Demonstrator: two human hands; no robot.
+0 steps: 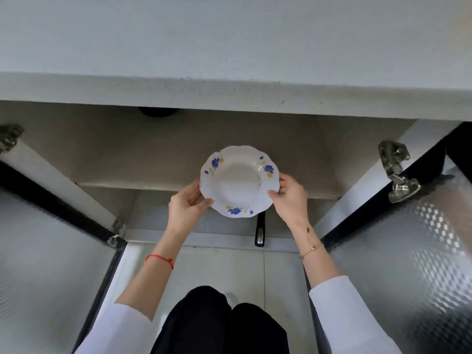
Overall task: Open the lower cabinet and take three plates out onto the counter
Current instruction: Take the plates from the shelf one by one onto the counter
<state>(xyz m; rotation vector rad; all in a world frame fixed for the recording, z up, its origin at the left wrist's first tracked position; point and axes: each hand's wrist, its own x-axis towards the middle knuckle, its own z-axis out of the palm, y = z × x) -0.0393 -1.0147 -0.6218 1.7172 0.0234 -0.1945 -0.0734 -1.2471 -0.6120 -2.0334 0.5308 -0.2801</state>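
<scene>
A white plate (238, 181) with a wavy rim and blue flowers is held level in front of the open lower cabinet (163, 159). My left hand (187, 204) grips its left edge, thumb on the rim. My right hand (291, 196) grips the right edge. The plate hangs below the grey counter (229, 34), whose visible surface is bare. The cabinet's shelf edge (127, 186) runs behind the plate. No other plates show in the cabinet.
Both cabinet doors stand wide open: the left door (51, 251) and the right door (408, 251), with metal hinges (394, 169). A black pan handle (260, 231) sticks out of the lower compartment under the plate. A dark round object (158, 112) sits under the counter's front edge.
</scene>
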